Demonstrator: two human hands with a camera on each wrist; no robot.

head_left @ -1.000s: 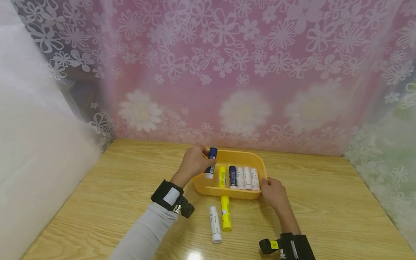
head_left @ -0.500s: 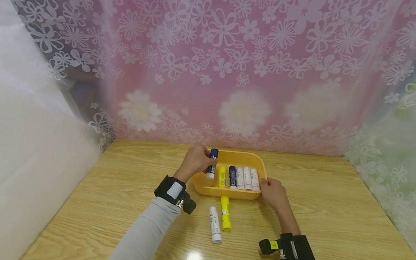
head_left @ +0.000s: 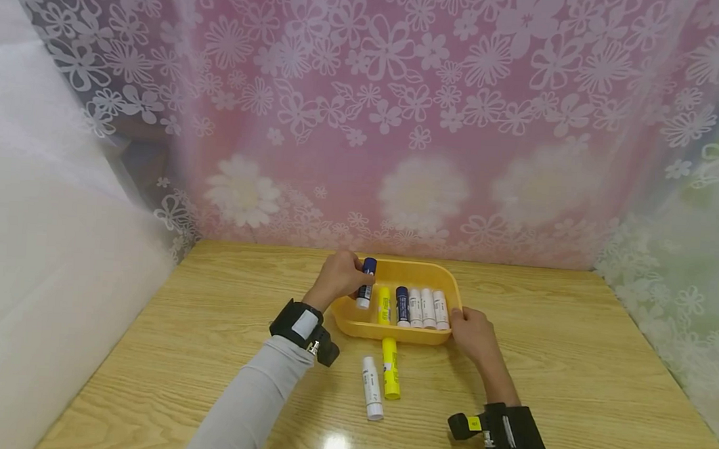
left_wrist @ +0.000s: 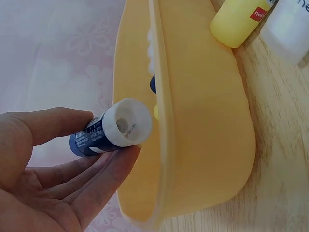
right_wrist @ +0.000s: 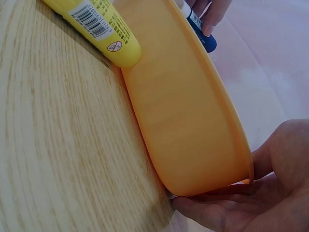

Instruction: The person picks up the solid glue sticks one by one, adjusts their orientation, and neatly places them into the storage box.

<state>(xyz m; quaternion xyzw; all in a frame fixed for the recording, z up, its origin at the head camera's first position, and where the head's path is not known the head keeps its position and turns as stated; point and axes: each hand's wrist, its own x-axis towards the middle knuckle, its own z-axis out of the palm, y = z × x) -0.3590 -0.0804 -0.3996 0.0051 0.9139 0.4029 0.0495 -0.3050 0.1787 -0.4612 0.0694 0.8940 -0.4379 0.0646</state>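
My left hand (head_left: pixel 338 276) pinches a navy glue stick (head_left: pixel 364 294) between thumb and fingers, over the left end of a yellow plastic basket (head_left: pixel 360 330). In the left wrist view, the white base of this glue stick (left_wrist: pixel 128 123) faces the camera, beside the basket rim. With thumb and fingers, my right hand (head_left: pixel 476 334) grips the basket's front right corner, thumb at the rim and fingers low against the wall. Inside the basket lie a yellow glue stick (head_left: pixel 384 306), another navy glue stick (head_left: pixel 402 307) and three white glue sticks (head_left: pixel 428 309), side by side.
On the wooden table (head_left: pixel 208 325), in front of the basket, lie a yellow glue tube (head_left: pixel 391 372) touching its front wall and a white glue stick (head_left: pixel 372 388). A flowered pink curtain (head_left: pixel 400 152) hangs behind the table's far edge.
My left hand has shifted slightly to the right with the navy glue stick, then stayed almost still. The right hand and the basket have kept their place.
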